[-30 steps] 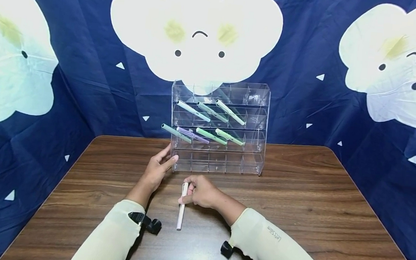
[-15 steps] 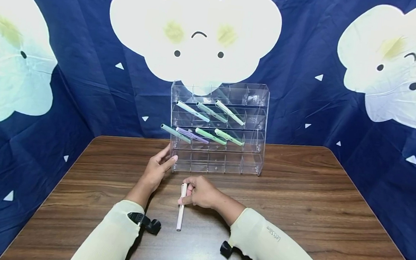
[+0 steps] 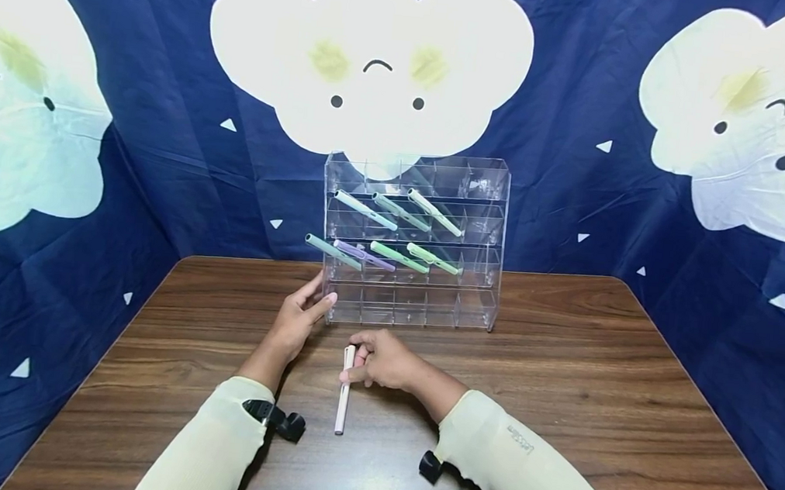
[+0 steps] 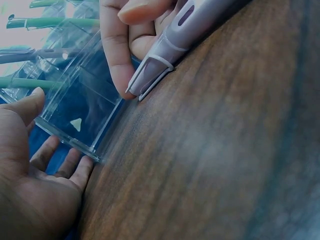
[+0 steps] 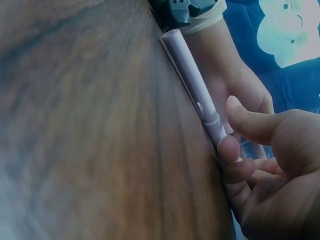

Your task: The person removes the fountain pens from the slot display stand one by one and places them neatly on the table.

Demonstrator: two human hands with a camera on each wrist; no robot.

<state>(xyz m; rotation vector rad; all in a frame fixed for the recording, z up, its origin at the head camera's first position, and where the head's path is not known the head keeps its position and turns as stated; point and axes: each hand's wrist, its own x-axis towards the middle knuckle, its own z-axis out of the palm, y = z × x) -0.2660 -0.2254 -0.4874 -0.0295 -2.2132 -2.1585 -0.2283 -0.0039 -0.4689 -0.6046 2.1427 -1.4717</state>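
A pale lilac pen (image 3: 345, 390) is lain flat on the wooden table (image 3: 561, 400), lengthwise toward the person, just in front of the clear acrylic rack (image 3: 412, 240). Its capped, clipped end is pinched by the right hand (image 3: 382, 361): fingertips (image 5: 229, 148) are curled onto the cap, thumb is held above it, so the grip is narrow and closed on the pen. In the left wrist view the cap clip (image 4: 152, 75) is seen touching the table, with the right fingers wrapped round it. The rest of the barrel (image 5: 190, 75) is left free on the wood.

The left hand (image 3: 297, 316) is held open, fingers straight, palm set against the rack's lower left corner; thumb (image 4: 25, 107) and fingertips are seen resting on the clear wall and base edge. Nothing is gripped by it.

The rack is stood upright at the table's far middle, split into rows of small compartments. Seven pens are slotted in it, tilted, ends poking out toward the left: three pale ones (image 3: 399, 209) in the second row, four below them, one teal (image 3: 333, 251), one purple (image 3: 363, 255), two green (image 3: 415, 258). The top and bottom rows are seen holding no pens.

A dark blue cloth backdrop with white cloud faces (image 3: 370, 60) is hung behind. Cream sleeves (image 3: 519, 474) are worn on both arms, with black wrist mounts (image 3: 279, 420) seen beneath.
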